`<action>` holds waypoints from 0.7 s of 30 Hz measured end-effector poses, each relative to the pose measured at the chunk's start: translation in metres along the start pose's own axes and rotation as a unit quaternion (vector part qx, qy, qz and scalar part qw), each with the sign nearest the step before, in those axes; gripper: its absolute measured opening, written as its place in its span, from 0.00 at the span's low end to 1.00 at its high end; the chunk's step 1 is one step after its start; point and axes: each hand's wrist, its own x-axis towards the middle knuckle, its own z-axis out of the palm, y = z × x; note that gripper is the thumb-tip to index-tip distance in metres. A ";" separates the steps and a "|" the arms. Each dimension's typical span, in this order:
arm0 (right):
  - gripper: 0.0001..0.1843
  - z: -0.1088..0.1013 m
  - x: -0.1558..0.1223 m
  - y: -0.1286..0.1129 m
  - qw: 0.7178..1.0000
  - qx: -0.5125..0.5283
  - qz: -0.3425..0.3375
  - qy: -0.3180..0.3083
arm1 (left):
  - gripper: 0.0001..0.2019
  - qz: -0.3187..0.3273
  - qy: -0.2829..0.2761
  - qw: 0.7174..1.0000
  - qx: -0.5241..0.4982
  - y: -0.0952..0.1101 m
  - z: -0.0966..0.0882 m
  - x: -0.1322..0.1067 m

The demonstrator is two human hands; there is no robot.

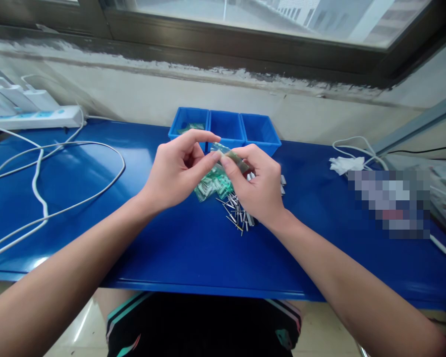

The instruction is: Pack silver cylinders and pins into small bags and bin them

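Between my two hands is a small clear plastic bag [228,151] with a greenish tint. The thumb and fingers of my left hand [184,166] pinch its left corner. My right hand [258,178] grips the bag's right part, thumb in front and fingers curled behind. What lies inside the bag I cannot make out. Below the hands, on the blue table, is a heap of green plastic packets [213,183]. Beside it, partly under my right hand, lie several thin metal pins [238,210] and some silvery pieces [283,184].
Three joined blue bins [225,126] stand behind my hands; the left one holds a greenish packet [193,128]. White cables [40,183] loop across the left, near a power strip [40,118]. On the right are crumpled tissue [346,165], a blurred-out item [394,201] and a white pen-like stick [441,246].
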 end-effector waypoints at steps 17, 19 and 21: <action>0.22 0.000 -0.002 0.009 0.998 -0.056 0.020 -0.011 | 0.07 0.011 0.064 0.998 -0.017 -0.022 -0.018 0.016; 0.19 -0.001 -0.001 0.007 0.998 -0.054 0.022 -0.029 | 0.09 0.018 0.082 0.995 0.052 -0.033 -0.025 0.022; 0.14 -0.002 -0.001 0.005 0.995 -0.060 0.015 -0.077 | 0.14 0.013 0.072 0.989 0.129 -0.047 -0.030 0.026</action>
